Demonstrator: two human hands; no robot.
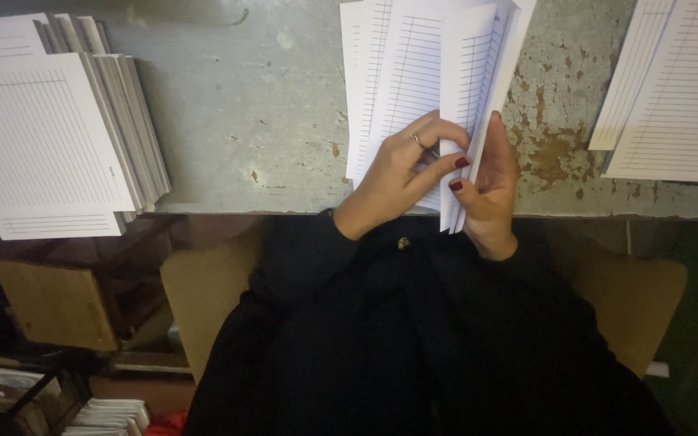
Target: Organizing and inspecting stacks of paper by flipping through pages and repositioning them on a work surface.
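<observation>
Head view — both hands' grip on ruled sheets [446, 89]; worn grey table [260, 105] — paint flaking, rusty.

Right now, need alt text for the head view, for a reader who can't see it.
Seated at a worn grey table, a person's left hand and right hand fan a bundle of white lined paper sheets. Stacked white lined pads lie to the left, more lined sheets to the right.

No packages, labels, signs or screens in view, only lined paper sheets [414, 89]
</observation>
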